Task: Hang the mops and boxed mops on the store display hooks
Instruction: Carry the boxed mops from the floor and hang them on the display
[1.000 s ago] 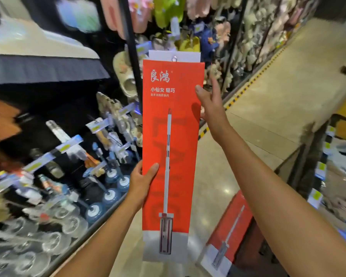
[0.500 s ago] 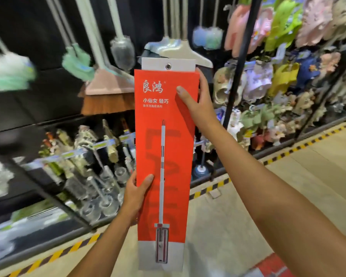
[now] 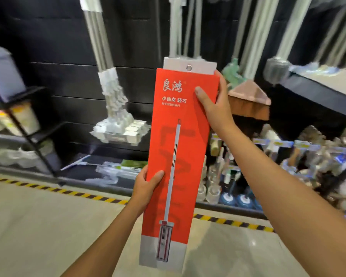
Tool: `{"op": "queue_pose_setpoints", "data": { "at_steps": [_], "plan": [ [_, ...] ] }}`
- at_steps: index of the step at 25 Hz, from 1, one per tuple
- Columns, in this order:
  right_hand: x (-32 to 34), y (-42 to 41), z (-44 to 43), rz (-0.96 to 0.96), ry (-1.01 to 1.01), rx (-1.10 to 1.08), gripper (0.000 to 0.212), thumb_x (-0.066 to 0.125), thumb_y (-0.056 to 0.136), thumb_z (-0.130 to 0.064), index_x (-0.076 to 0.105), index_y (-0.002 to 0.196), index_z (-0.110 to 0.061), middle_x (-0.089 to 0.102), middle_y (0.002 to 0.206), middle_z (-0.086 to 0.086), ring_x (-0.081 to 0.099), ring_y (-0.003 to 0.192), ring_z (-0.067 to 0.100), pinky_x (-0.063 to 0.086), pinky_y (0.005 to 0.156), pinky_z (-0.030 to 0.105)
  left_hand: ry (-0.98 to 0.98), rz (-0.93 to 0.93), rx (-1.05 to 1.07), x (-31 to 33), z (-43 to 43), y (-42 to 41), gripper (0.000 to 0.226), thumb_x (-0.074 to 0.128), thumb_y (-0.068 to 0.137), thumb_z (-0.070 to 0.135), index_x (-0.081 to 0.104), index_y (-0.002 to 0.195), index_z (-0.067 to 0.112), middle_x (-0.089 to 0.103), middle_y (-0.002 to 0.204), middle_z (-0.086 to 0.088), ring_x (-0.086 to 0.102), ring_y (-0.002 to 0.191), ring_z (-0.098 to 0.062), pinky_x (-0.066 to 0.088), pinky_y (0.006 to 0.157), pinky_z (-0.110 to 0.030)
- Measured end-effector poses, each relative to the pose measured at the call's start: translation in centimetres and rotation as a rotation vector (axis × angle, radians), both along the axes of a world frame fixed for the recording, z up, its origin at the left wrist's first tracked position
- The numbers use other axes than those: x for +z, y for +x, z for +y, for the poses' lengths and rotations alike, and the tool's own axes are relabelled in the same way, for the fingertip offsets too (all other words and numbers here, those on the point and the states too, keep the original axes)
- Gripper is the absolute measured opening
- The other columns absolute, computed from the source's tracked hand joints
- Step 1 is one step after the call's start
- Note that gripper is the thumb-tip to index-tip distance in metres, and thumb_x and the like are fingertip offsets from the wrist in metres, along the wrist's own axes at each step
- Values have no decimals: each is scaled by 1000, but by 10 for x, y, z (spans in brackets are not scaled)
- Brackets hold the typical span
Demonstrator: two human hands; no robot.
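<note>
I hold a tall red boxed mop (image 3: 176, 148) upright in front of me, with a white header tab and a metal eyelet (image 3: 189, 67) at its top. My left hand (image 3: 146, 186) grips the box's left edge at mid height. My right hand (image 3: 214, 104) grips its upper right edge, just below the tab. Behind the box, on the black display wall, hang white string mops (image 3: 116, 116) and several other mops by their grey handles (image 3: 188, 27). The hooks themselves lie above the frame, out of sight.
A pink-capped broom (image 3: 248, 100) hangs to the right of the box. Low shelves (image 3: 288, 144) on the right carry brushes and bottles. A black rack (image 3: 28, 132) with tubs stands on the left. A yellow-black floor stripe (image 3: 68, 191) runs along the display base.
My view has swung left along the aisle, from the slipper racks to the hanging mops. The box stays upright in both hands, with the same grip.
</note>
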State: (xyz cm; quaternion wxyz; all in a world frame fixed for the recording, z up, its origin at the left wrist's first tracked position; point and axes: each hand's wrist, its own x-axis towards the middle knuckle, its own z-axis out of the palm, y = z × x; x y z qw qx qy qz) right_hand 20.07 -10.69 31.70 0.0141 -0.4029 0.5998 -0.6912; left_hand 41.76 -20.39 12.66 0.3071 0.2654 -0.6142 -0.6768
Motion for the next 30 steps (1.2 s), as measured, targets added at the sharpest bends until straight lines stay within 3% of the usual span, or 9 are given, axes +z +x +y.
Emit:
{"op": "queue_pose_setpoints", "data": {
  "at_steps": [3,6,9,13,17,20,22,25,30],
  "plan": [
    [8,45,-66,13,12,97,84,74,87,-46,32,156,-22,61,131,-13,65,118,2,54,106,37,4,-5,131,1,-39,48,54,82,72,51,68,116,24,81,98,8,79,90,-10,60,68,-19],
    [8,80,-129,38,17,183,79,73,88,-45,36,152,-20,62,126,-16,64,113,-3,54,99,25,0,-25,260,-2,-78,87,21,79,91,28,70,109,24,81,91,10,77,84,-6,59,68,-17],
    [3,107,-195,49,28,286,73,72,90,-41,36,149,-18,61,128,-11,65,114,1,54,95,22,-7,-28,365,-4,-118,121,35,82,82,41,70,110,24,82,95,12,78,89,-10,60,70,-19],
    [-1,142,-293,49,47,439,72,72,90,-41,35,147,-17,61,130,-3,65,113,2,55,94,23,-6,-58,498,-7,-183,160,15,75,95,19,67,106,27,81,88,16,78,85,-6,59,66,-17],
    [4,174,-397,44,41,554,76,74,85,-47,38,143,-14,63,131,4,66,115,10,55,97,26,-12,-37,593,6,-256,193,57,80,70,54,69,117,23,81,106,-1,79,95,-18,64,78,-31],
    [15,195,-473,46,47,658,74,75,84,-48,39,140,-16,64,126,1,66,108,3,55,95,25,-26,-45,684,16,-312,216,55,78,67,56,67,112,27,82,100,6,79,90,-11,63,71,-23],
    [22,207,-523,39,68,738,74,75,78,-56,42,135,-22,65,126,3,67,111,12,57,97,35,-42,-52,735,21,-343,232,60,76,64,60,67,113,27,82,98,11,79,92,-12,62,70,-22],
    [39,235,-588,38,189,923,62,74,74,-66,49,123,-37,67,128,3,69,116,23,60,93,49,-42,-71,833,19,-382,263,72,76,62,65,68,120,24,81,108,0,79,97,-18,64,77,-27],
    [58,293,-670,120,283,1108,51,74,88,-55,52,128,-34,65,129,-2,71,112,17,64,81,42,-42,-74,934,18,-443,311,79,75,64,68,64,127,22,79,116,-4,78,101,-22,64,90,-45]
  ]
}}
